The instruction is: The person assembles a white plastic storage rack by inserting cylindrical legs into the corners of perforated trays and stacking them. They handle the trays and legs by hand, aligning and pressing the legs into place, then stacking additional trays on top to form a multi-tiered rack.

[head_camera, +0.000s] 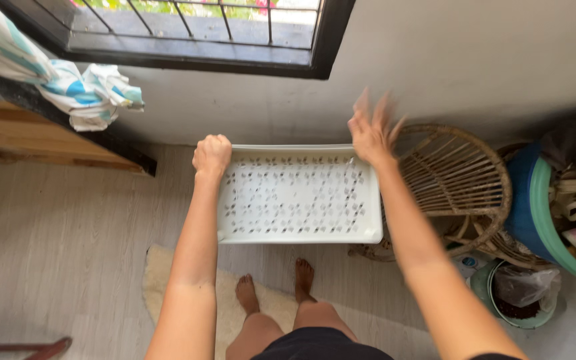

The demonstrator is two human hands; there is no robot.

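A white plastic tray [299,235] with a perforated bottom is held out flat in front of me, above the floor. My left hand [211,154] is clenched on its far left corner. My right hand [371,130] hovers blurred just past the far right corner, fingers spread, holding nothing. My bare feet stand below the tray on a cream rug [161,270].
A woven rattan stool [458,180] stands right of the tray. Further right are a blue and green tub [535,207] full of items and a small bucket [521,293] with a bag. A dark-edged wooden counter [48,133] with patterned cloth [88,93] sits left, under a barred window [188,33].
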